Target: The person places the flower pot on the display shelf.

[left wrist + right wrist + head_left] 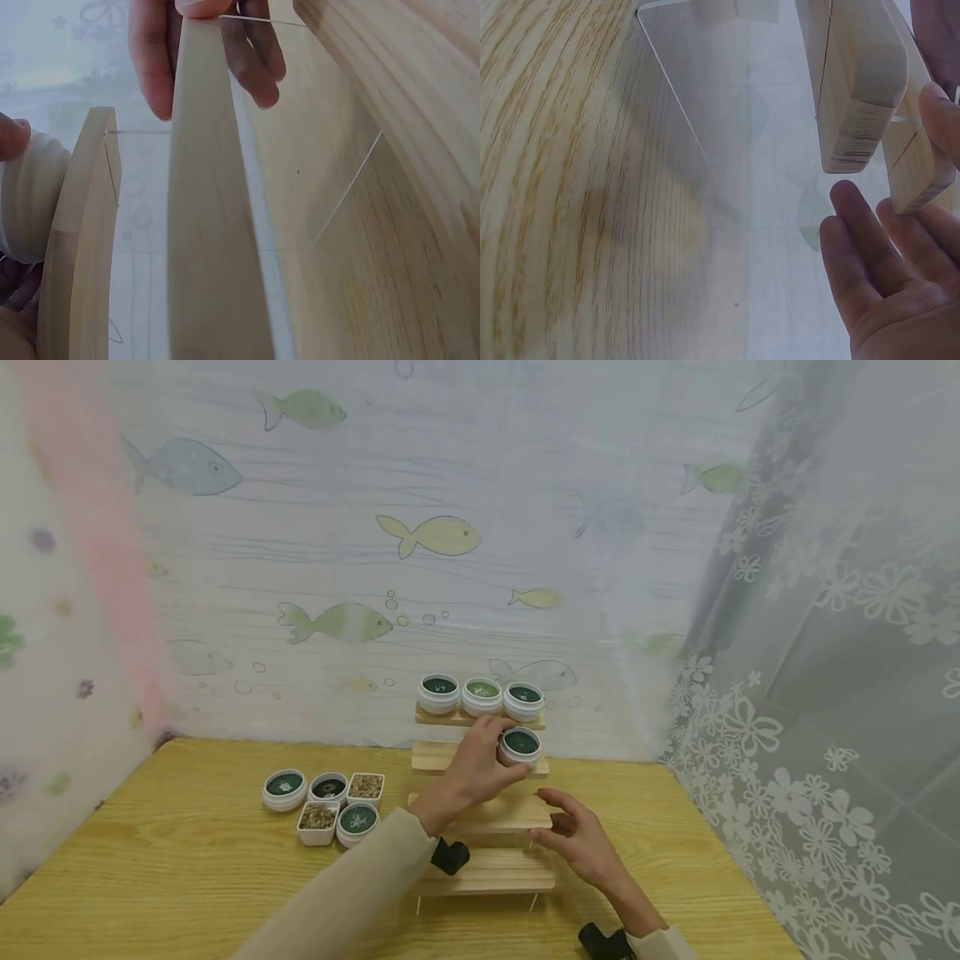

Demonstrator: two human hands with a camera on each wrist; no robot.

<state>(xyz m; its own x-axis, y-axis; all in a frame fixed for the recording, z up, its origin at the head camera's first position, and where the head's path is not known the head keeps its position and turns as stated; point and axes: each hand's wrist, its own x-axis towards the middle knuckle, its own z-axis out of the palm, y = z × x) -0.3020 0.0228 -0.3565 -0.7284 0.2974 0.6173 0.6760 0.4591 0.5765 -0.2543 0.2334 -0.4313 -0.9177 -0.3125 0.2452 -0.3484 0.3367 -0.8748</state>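
My left hand grips a small round white jar with a dark green top, at the right end of the second-highest board of a stepped wooden display stand. In the left wrist view, part of the jar shows beside the end of a board. My right hand holds the right end of the board below, thumb at its front edge and fingers behind. In the right wrist view, the other fingers of that hand extend under the board ends.
Three round white jars with green tops line the top board. Left of the stand, round jars and square white tubs of brownish bits cluster on the wooden table. A fish-print curtain hangs close behind.
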